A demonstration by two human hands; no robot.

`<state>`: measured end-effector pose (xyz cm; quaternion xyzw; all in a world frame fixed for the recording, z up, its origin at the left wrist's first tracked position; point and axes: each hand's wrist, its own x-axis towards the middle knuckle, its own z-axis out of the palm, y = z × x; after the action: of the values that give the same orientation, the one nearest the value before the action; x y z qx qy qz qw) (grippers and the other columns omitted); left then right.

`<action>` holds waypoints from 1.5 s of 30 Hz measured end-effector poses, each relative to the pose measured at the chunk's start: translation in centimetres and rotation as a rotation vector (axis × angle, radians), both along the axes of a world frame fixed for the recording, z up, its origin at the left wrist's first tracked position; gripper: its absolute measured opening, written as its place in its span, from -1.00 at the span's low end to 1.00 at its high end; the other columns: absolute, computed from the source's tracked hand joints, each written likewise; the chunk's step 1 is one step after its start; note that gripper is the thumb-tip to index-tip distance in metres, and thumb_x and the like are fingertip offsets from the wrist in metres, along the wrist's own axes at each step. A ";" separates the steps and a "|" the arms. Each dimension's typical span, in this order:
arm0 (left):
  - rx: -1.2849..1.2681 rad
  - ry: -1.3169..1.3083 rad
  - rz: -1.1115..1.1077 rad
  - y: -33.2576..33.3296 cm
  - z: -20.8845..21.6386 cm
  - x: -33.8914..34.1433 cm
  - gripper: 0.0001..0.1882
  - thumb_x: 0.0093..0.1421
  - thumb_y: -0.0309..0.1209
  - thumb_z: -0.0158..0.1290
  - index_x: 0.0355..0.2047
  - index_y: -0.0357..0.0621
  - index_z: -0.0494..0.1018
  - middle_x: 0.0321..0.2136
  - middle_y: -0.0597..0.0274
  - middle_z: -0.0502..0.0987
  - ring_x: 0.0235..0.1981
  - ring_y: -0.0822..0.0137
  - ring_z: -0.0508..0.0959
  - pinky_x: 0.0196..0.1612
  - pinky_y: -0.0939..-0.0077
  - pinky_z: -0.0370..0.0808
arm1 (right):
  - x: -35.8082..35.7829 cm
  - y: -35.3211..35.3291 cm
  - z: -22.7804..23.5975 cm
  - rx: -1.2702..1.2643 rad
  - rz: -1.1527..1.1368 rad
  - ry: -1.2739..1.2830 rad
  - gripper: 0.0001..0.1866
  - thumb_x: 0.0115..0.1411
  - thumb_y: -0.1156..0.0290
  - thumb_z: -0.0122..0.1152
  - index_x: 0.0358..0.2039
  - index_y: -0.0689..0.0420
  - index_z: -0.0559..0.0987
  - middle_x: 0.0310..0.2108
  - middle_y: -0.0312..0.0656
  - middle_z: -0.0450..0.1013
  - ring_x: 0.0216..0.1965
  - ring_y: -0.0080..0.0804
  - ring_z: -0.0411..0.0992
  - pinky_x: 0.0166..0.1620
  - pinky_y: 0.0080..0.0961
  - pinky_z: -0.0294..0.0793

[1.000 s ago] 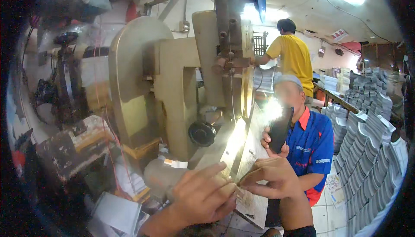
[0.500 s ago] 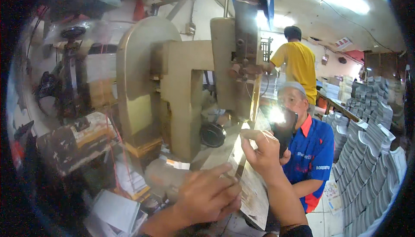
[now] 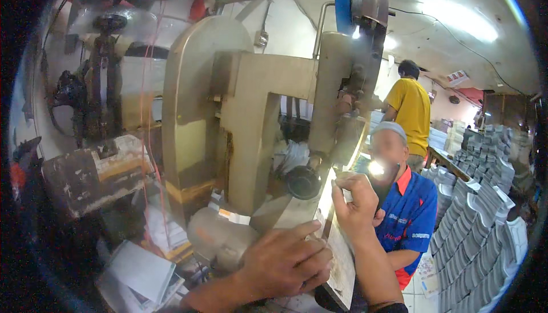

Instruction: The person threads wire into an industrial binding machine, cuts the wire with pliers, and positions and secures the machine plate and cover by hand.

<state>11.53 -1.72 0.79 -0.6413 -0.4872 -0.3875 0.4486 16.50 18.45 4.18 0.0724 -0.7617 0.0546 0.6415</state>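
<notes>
My right hand point(image 3: 357, 202) is raised beside the lit lower end of a tall beige machine point(image 3: 245, 90). Its thumb and forefinger are pinched together; whatever may be between them is too small to make out. Lower and to the left, my left hand point(image 3: 288, 261) lies against the edge of a narrow pale work plate point(image 3: 341, 283). Its forefinger reaches toward the plate while the other fingers are loosely bent and apart, with nothing visible in them. A round black part point(image 3: 303, 182) sits behind the plate, and a blue wheel point(image 3: 344, 2) tops the machine head.
A person in a blue shirt point(image 3: 408, 204) faces me, close by, with a lit phone point(image 3: 388, 179). Farther back stands a person in yellow point(image 3: 410, 107). Stacked grey-white booklets point(image 3: 479, 239) fill the right. A grey rounded motor housing point(image 3: 220, 236) and papers point(image 3: 137, 270) lie left.
The view has shifted, so the machine appears farther right. My right hand keeps its pinch near the lit spot; a thin pale strand seen over its fingers earlier no longer shows.
</notes>
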 end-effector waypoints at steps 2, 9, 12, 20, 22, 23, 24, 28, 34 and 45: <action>0.026 -0.027 0.015 0.1 0.1 0.1 -0.71 -0.05 -0.29 0.24 -0.30 0.15 0.44 -0.32 0.51 0.54 -0.10 0.31 0.58 -0.31 0.43 0.42 | -0.1 -0.1 0.0 0.033 -0.014 0.021 -0.83 -0.05 0.60 0.31 -0.43 0.15 0.52 -0.38 -0.14 0.54 -0.35 -0.22 0.51 -0.23 -0.36 0.43; -0.001 0.003 0.029 -0.1 -0.1 0.1 -0.74 0.00 -0.20 0.22 -0.30 0.11 0.49 -0.31 0.47 0.48 -0.07 0.30 0.55 -0.23 0.44 0.45 | 0.0 -0.5 -0.2 0.087 -0.046 0.074 -0.83 -0.07 0.61 0.33 -0.45 0.15 0.52 -0.39 -0.15 0.55 -0.36 -0.23 0.50 -0.24 -0.37 0.43; -0.006 -0.003 0.030 -0.2 -0.2 0.1 -0.75 0.00 -0.19 0.22 -0.31 0.12 0.49 -0.32 0.46 0.47 -0.06 0.31 0.54 -0.21 0.44 0.45 | -0.1 -0.4 -0.3 0.071 0.045 0.064 -0.83 -0.08 0.63 0.32 -0.47 0.16 0.51 -0.36 -0.13 0.55 -0.36 -0.23 0.50 -0.26 -0.37 0.43; -0.031 0.010 0.039 -0.1 -0.3 -0.2 -0.74 0.01 -0.15 0.21 -0.29 0.14 0.49 -0.30 0.47 0.44 -0.02 0.30 0.51 -0.21 0.46 0.44 | -0.3 -0.1 -0.4 0.059 0.088 0.103 -0.81 -0.09 0.68 0.29 -0.45 0.16 0.52 -0.43 -0.14 0.56 -0.44 -0.26 0.51 -0.33 -0.43 0.43; -0.031 0.004 0.043 -0.2 -0.2 -0.2 -0.74 0.02 -0.15 0.20 -0.29 0.14 0.49 -0.30 0.47 0.43 -0.01 0.30 0.51 -0.21 0.47 0.44 | -0.3 -0.4 -0.3 0.027 0.070 0.103 -0.80 -0.09 0.68 0.28 -0.44 0.15 0.52 -0.43 -0.14 0.56 -0.45 -0.26 0.51 -0.34 -0.42 0.44; -0.029 0.000 0.046 -0.2 -0.1 -0.1 -0.75 0.03 -0.15 0.19 -0.29 0.14 0.48 -0.31 0.47 0.43 -0.01 0.31 0.51 -0.21 0.47 0.43 | -0.3 -0.6 -0.3 -0.005 0.051 0.104 -0.79 -0.09 0.69 0.28 -0.42 0.15 0.52 -0.43 -0.14 0.55 -0.45 -0.27 0.51 -0.34 -0.42 0.44; -0.031 -0.001 0.045 -0.2 -0.1 -0.1 -0.75 0.03 -0.15 0.19 -0.29 0.14 0.48 -0.31 0.47 0.43 -0.01 0.31 0.51 -0.21 0.47 0.43 | -0.2 -0.6 -0.2 -0.007 0.049 0.103 -0.79 -0.09 0.69 0.28 -0.42 0.15 0.52 -0.43 -0.14 0.55 -0.45 -0.27 0.51 -0.34 -0.42 0.44; -0.028 0.006 0.062 -0.2 -0.1 -0.1 -0.78 0.05 -0.15 0.17 -0.31 0.14 0.49 -0.32 0.47 0.43 0.00 0.32 0.49 -0.21 0.48 0.43 | -0.1 -0.4 0.1 0.070 0.020 0.094 -0.78 -0.09 0.68 0.27 -0.41 0.13 0.52 -0.42 -0.14 0.55 -0.41 -0.26 0.53 -0.29 -0.40 0.46; -0.042 0.001 0.075 -0.3 -0.1 0.1 -0.79 0.05 -0.14 0.16 -0.32 0.14 0.49 -0.32 0.48 0.44 0.01 0.33 0.49 -0.18 0.49 0.41 | 0.1 -0.2 -0.2 0.068 0.029 0.059 -0.78 -0.09 0.67 0.28 -0.42 0.12 0.52 -0.40 -0.16 0.56 -0.33 -0.24 0.55 -0.21 -0.38 0.49; -0.041 0.003 0.078 -0.3 -0.1 0.0 -0.79 0.04 -0.14 0.18 -0.33 0.16 0.49 -0.32 0.50 0.44 0.01 0.34 0.49 -0.19 0.47 0.40 | 0.2 -0.6 -0.3 0.080 0.046 0.075 -0.79 -0.10 0.66 0.30 -0.42 0.12 0.52 -0.38 -0.15 0.56 -0.31 -0.23 0.55 -0.22 -0.38 0.49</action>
<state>11.54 -2.03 0.65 -0.6315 -0.5189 -0.3587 0.4508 16.71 17.81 3.90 0.1172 -0.7368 0.0361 0.6648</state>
